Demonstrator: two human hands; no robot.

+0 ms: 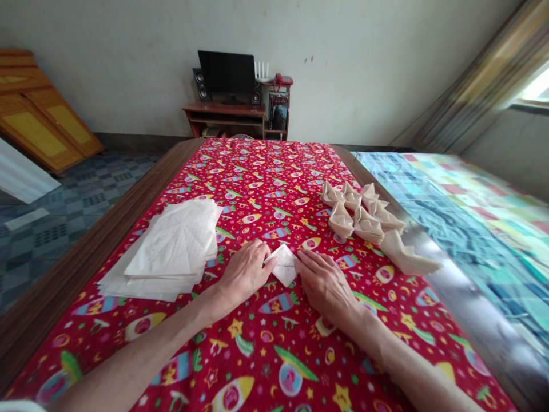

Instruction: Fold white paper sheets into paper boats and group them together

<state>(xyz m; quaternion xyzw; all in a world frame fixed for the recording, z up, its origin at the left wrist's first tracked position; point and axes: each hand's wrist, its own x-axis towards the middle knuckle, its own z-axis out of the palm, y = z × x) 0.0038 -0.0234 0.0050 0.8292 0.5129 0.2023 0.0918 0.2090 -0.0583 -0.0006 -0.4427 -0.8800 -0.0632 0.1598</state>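
A small folded square of white paper (283, 265) lies on the red patterned cloth between my hands, one corner pointing toward me. My left hand (245, 264) pinches its left corner between thumb and fingers. On the other side, my right hand (323, 280) rests with fingers stretched out together, the fingertips touching the paper's right corner. A stack of thin white paper sheets (171, 243) sits to the left of my left hand. Several folded paper boats (368, 224) stand grouped to the right, beyond my right hand.
The red cloth (274, 166) covers a long table with a dark wooden edge (141, 189). A bed with a colourful sheet (463, 212) adjoins on the right. Against the far wall stands a desk (225, 117) with a monitor (227, 75); a wooden cabinet (43, 114) is at left.
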